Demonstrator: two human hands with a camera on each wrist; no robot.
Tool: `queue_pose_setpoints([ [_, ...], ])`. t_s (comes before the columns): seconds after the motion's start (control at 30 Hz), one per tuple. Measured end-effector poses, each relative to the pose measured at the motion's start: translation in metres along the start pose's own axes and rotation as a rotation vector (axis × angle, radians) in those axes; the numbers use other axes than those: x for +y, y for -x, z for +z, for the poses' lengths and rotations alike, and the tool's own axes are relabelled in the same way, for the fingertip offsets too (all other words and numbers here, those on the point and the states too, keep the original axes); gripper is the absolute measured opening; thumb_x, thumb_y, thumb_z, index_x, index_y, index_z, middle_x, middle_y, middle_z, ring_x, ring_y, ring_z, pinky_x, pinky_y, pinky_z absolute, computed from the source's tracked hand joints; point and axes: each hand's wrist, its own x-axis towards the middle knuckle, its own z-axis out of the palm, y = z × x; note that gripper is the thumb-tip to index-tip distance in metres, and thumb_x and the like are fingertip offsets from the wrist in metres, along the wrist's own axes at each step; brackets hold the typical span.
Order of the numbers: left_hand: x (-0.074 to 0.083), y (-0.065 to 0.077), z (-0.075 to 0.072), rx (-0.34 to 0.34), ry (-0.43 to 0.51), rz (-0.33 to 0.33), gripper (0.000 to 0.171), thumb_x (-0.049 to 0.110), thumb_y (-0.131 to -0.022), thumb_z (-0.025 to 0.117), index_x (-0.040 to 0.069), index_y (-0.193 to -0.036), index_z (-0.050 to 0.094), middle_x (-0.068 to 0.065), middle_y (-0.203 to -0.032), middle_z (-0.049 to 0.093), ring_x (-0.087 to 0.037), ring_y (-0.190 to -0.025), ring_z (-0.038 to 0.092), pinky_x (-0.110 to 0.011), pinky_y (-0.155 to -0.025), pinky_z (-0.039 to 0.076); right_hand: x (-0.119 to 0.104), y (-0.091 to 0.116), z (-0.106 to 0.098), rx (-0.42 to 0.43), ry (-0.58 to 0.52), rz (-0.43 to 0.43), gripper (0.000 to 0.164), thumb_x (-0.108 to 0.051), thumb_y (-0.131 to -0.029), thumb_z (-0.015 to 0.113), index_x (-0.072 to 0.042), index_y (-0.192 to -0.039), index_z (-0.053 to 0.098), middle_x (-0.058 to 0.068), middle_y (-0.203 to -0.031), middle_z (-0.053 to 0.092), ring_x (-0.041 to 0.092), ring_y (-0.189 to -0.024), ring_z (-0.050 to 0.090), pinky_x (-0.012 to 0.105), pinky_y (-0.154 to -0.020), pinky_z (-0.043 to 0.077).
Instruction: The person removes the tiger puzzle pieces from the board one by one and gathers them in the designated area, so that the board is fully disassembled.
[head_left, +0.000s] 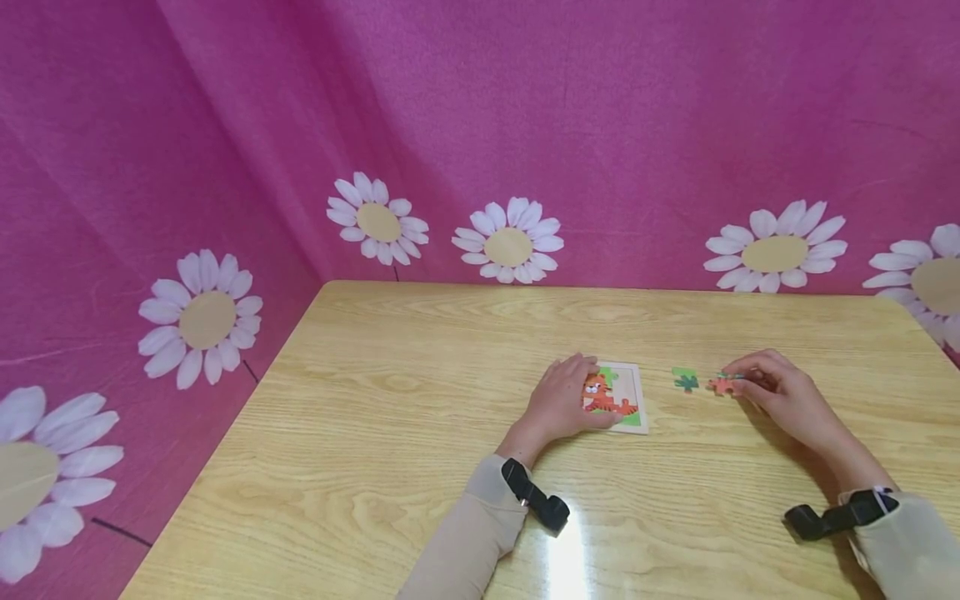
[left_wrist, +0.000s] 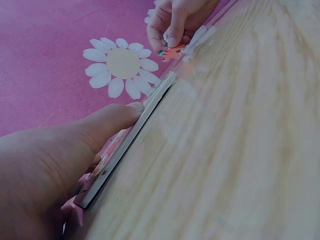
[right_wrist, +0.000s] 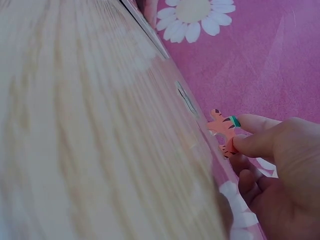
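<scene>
A square wooden jigsaw puzzle board with a pale rim lies flat on the table, partly filled with pieces showing an orange tiger on green. My left hand holds it from the left, thumb along the near edge and fingers towards the far edge, covering its left part. In the left wrist view the thumb lies on the rim. My right hand pinches an orange, black-striped jigsaw piece with a green corner between thumb and index finger. Between the hands, a green jigsaw piece lies on the table.
The wood-grain table extends around both hands, reflecting light near its front. A pink curtain with white daisies stands along the back and left edges. Each wrist carries a black strapped camera.
</scene>
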Motion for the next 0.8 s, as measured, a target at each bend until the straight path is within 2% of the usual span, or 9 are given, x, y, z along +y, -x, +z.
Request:
queue_pose_setpoints([
  [0.2,-0.0009,-0.0002,-0.0002,-0.001,-0.006,0.001,0.077,0.055,-0.082,0.071,0.018,-0.144,0.044,0.007,-0.156,0.038,-0.011,-0.151,0.024,-0.03,-0.127,0.016,0.0006,-0.0011,0.0008,-0.013,-0.012,-0.001,0.015,0.002,-0.092,0.061,-0.002,-0.105,0.067,-0.024,-0.099,0.05,-0.003,-0.078,0.041,0.014,-0.058,0.035],
  [0.5,-0.0001,-0.0004,0.001,-0.005,-0.003,-0.01,0.08,0.057,-0.082,0.069,0.018,-0.146,0.042,0.005,-0.159,0.034,-0.011,-0.151,0.024,-0.028,-0.126,0.017,0.0036,-0.0034,0.0029,0.008,-0.012,-0.018,0.013,0.004,-0.091,0.062,-0.001,-0.102,0.068,-0.028,-0.098,0.052,-0.013,-0.086,0.046,0.0,-0.07,0.037],
  [0.8,-0.0001,-0.0005,0.0013,-0.005,-0.009,-0.011,0.08,0.058,-0.082,0.068,0.017,-0.146,0.042,0.003,-0.16,0.034,-0.012,-0.151,0.024,-0.029,-0.126,0.018,0.0068,-0.0068,0.0024,0.006,-0.004,-0.022,0.011,0.002,-0.092,0.063,-0.001,-0.101,0.068,-0.026,-0.095,0.053,-0.01,-0.08,0.045,0.006,-0.065,0.037],
])
